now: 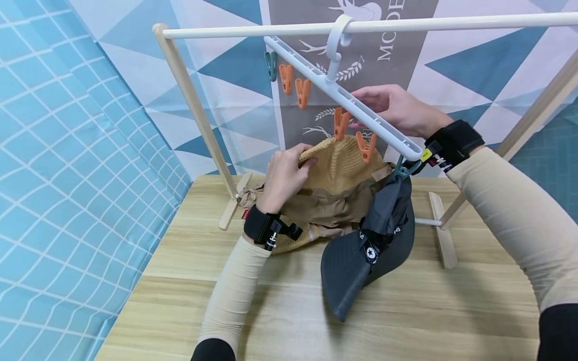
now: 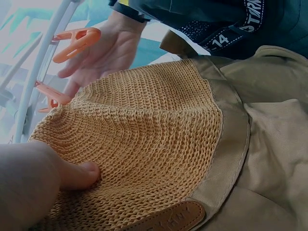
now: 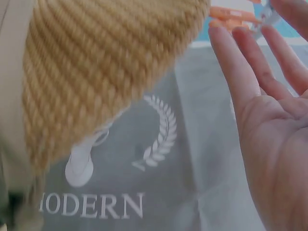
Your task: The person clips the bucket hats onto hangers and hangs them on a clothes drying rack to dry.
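Note:
My left hand (image 1: 289, 173) pinches a tan woven sun hat (image 1: 334, 165) at its crown, thumb (image 2: 79, 175) on the knitted side. The hat's fabric brim hangs down toward the table. An orange clothespin (image 1: 340, 124) on the hanger (image 1: 343, 98) meets the top of the crown. My right hand (image 1: 397, 110) is behind the hanger, fingers extended near that clothespin; the right wrist view shows its palm (image 3: 279, 125) spread beside the hat. A dark grey cap (image 1: 384, 240) hangs from a teal clothespin (image 1: 403, 168) at the hanger's near end.
The hanger hooks over a white rail (image 1: 424, 24) on wooden posts (image 1: 194, 105). Two more orange clothespins (image 1: 294, 85) and a teal one (image 1: 271, 65) hang at its far end; another orange clothespin (image 1: 366, 146) hangs nearer. Below lies a wood-grain table (image 1: 289, 311).

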`<state>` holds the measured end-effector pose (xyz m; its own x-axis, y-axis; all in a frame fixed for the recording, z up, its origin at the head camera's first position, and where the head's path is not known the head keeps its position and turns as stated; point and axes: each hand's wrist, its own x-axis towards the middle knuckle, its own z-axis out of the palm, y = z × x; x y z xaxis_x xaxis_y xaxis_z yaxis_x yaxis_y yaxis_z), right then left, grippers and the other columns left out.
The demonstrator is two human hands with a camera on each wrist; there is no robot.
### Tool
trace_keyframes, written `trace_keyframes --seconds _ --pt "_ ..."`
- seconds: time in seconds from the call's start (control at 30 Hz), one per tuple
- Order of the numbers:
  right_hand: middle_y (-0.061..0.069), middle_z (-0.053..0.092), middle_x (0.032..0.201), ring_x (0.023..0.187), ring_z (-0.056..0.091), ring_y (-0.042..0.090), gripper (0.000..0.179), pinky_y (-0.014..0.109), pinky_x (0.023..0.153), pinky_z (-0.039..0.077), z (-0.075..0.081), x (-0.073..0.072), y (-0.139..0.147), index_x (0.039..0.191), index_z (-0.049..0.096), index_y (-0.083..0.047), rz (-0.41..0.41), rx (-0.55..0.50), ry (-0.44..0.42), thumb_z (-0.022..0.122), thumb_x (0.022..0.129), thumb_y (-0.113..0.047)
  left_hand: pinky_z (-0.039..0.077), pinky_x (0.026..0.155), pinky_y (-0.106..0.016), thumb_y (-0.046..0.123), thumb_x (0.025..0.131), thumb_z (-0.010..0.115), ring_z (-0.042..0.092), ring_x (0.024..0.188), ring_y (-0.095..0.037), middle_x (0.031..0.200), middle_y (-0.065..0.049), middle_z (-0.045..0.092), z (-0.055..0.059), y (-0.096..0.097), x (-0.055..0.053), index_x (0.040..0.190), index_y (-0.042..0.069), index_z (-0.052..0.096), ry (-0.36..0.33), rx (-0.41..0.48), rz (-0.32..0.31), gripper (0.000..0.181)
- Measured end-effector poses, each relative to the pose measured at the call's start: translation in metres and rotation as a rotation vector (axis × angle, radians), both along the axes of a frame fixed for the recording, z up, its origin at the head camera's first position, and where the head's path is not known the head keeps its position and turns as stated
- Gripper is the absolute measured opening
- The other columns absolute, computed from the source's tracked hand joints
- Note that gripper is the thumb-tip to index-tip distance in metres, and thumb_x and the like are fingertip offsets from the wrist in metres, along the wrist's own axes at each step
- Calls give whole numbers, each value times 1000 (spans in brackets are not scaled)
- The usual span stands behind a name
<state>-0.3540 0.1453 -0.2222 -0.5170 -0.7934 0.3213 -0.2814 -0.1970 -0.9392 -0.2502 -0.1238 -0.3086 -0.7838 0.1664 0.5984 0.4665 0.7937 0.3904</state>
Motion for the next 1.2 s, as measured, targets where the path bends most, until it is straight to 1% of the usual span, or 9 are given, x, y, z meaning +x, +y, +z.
trace_keyframes --seconds 0.1,0.2,0.33,0.43,0.53,0.73,0.9,1.03,1.2 --pt "9 74 110 100 73 22 48 29 89 59 2 4 -8 136 56 4 -76 96 112 61 89 17 55 67 -40 24 94 70 70 78 -20 102 -5 79 0 0 0 113 16 74 3 -1 -3 21" --pt "7 76 99 96 74 19 43 26 87 59 4 8 -14 132 59 5 -123 160 168 64 90 12 55 68 -40 24 94 70 70 79 -21 102 -5 79 0 0 0 113 16 74 5 -3 -4 21" --pt "8 77 98 92 76 18 38 29 82 59 4 11 -19 128 61 6 -134 137 109 65 90 10 55 68 -40 23 94 71 71 78 -21 101 -5 79 0 1 0 113 15 74 9 -3 -4 21" --pt "8 78 95 86 77 18 35 29 78 60 5 12 -21 125 63 6 -142 120 87 66 90 9 56 68 -41 23 93 71 71 79 -22 101 -5 79 0 1 0 113 15 74 14 -7 -7 21" --pt "8 77 93 85 77 18 33 29 77 60 6 13 -22 123 64 6 -147 127 106 66 90 9 55 67 -40 23 93 71 71 79 -22 102 -5 79 0 1 0 114 15 74 20 -12 -8 22" --pt "10 78 93 89 77 22 32 31 80 59 8 10 -23 123 62 9 -118 152 141 64 91 9 54 62 -39 23 94 70 70 75 -21 103 -6 79 0 1 -1 114 14 74 27 -22 -20 22" --pt "10 78 93 89 76 23 30 31 81 59 9 10 -23 122 63 8 -98 152 142 63 92 9 53 61 -39 25 95 69 68 70 -20 99 -6 79 -1 1 -1 113 14 74 26 -19 -22 22" --pt "10 79 93 89 77 23 22 32 81 59 9 11 -25 115 64 9 -92 135 135 63 92 8 49 57 -38 26 96 68 62 62 -17 92 -4 79 -2 2 0 111 15 75 31 -20 -21 20" --pt "8 79 88 85 77 22 14 31 79 60 10 14 -27 105 65 11 -128 147 144 66 91 7 42 52 -35 27 96 67 56 56 -15 87 -5 78 -2 3 0 110 14 75 35 -27 -20 21"
